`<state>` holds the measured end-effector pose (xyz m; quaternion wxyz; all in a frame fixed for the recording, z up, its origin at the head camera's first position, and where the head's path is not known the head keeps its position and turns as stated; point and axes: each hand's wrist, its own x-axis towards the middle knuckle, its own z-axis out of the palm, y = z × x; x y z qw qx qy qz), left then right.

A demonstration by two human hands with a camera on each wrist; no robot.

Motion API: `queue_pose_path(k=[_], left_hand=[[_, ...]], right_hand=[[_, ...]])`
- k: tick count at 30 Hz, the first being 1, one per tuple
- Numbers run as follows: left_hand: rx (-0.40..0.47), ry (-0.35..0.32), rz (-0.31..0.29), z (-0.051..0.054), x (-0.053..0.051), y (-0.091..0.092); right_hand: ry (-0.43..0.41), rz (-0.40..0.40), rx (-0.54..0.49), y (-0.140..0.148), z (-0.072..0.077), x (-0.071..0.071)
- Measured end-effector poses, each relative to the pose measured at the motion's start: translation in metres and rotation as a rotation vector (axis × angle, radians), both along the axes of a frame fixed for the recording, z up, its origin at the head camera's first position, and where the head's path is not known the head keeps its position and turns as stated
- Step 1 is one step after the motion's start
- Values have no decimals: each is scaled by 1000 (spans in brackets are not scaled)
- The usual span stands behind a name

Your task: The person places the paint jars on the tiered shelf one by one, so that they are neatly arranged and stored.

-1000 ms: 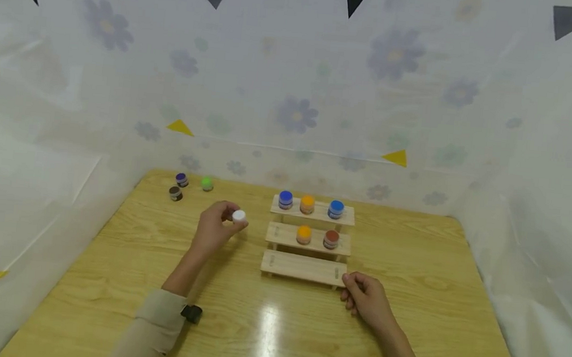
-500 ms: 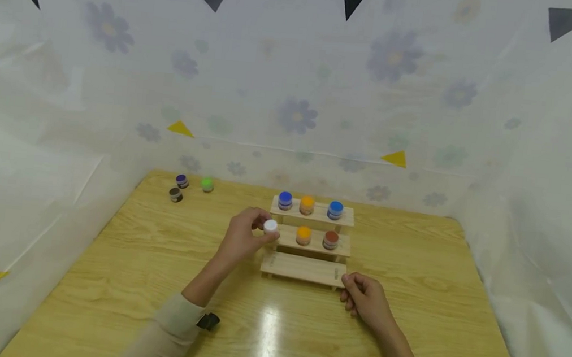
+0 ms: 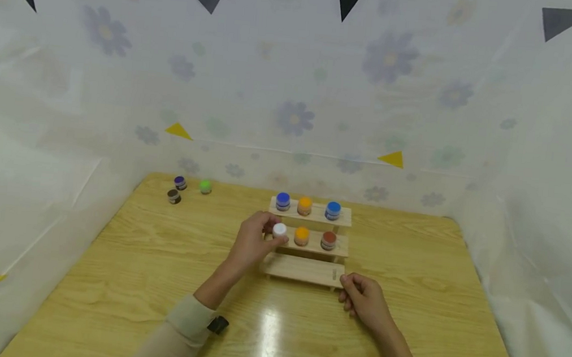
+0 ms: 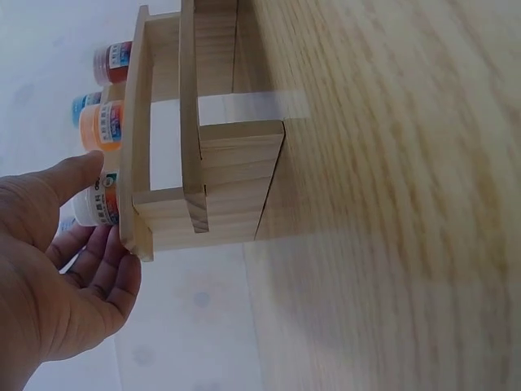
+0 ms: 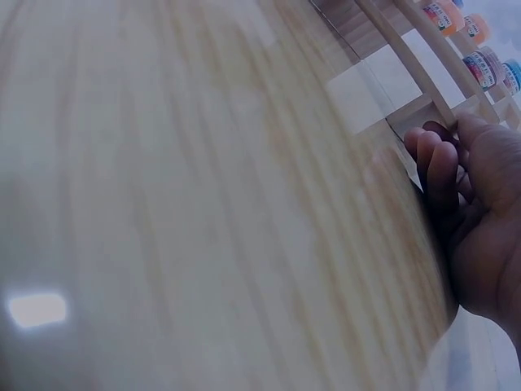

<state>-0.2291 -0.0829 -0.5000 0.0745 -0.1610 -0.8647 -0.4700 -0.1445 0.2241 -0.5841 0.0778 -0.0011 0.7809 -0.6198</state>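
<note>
In the head view my left hand point(image 3: 254, 238) pinches a small white-lidded paint jar point(image 3: 279, 230) between thumb and fingers. The left wrist view shows that white jar point(image 4: 98, 202) upright at the left end of the middle tier, its base at the board. This three-tier wooden rack point(image 3: 298, 268) also bears an orange jar point(image 3: 302, 236) and a brown-red jar point(image 3: 329, 240) on the middle tier. Along the top tier stand a dark blue jar point(image 3: 283, 201), an orange jar point(image 3: 304, 205) and a blue jar point(image 3: 332, 210). My right hand point(image 3: 367, 302) pinches the bottom tier's right end.
At the table's far left corner stand a purple jar point(image 3: 180, 183), a black jar point(image 3: 174, 196) and a green-lidded jar point(image 3: 206, 187). The wooden table point(image 3: 412, 257) is enclosed behind and at the sides by pale flower-printed sheeting point(image 3: 253, 85).
My left hand has carried the white jar rightward from beside the rack to the left end of its middle tier. The right hand has stayed at the bottom tier's right end.
</note>
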Motion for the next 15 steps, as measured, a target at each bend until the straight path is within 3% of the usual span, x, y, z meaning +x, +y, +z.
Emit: queue_pose_path(k=[7,11,15], left_hand=[[-2,10,-19,-4,-1,-3],[-15,34,-55,-8,-2,-12],[-41,12,-49,-12,-2,-25]], right_hand=[[-1,10,3,-1,2,0],[1,6,6,-1,2,0],[2,-4,9,-1,1,0]])
